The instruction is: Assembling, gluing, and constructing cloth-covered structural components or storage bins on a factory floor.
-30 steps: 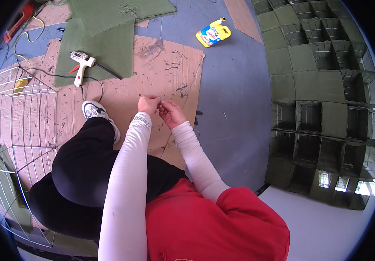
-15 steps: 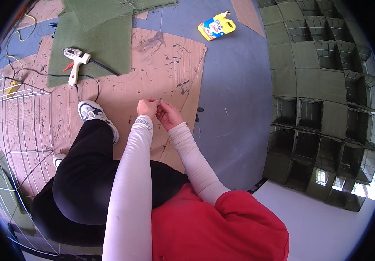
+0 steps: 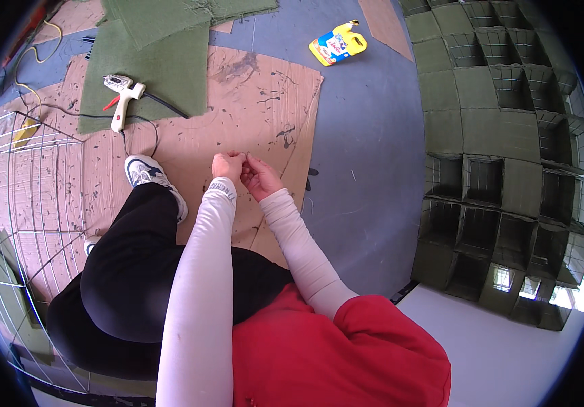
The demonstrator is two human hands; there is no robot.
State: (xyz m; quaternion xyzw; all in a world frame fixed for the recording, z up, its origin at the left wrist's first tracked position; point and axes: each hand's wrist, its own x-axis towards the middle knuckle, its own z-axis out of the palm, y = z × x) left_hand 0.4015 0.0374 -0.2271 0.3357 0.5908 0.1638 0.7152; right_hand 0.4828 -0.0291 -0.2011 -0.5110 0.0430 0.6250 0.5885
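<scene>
My left hand (image 3: pixel 228 165) and my right hand (image 3: pixel 261 178) meet over the cardboard sheet (image 3: pixel 258 88), fingertips close together. The left fingers are curled and pinched. The right thumb and fingers are pinched too, with the palm side partly showing. Whatever lies between the fingertips is too small to make out. A white glue gun (image 3: pixel 124 102) with a red trigger and a dark glue stick rests beyond my left hand, on a green mat (image 3: pixel 177 81).
A wire grid frame (image 3: pixel 34 197) stands at the left, with a yellow power strip (image 3: pixel 26 133) beside it. Far off sits a yellow jug (image 3: pixel 337 45) on the grey floor (image 3: pixel 366 149). Green box-like compartments (image 3: pixel 495 129) fill the right side. My shoe (image 3: pixel 149 173) rests on the cardboard.
The two hands stay together at almost the same spot, with only slight finger movement. The whole view has shifted a little.
</scene>
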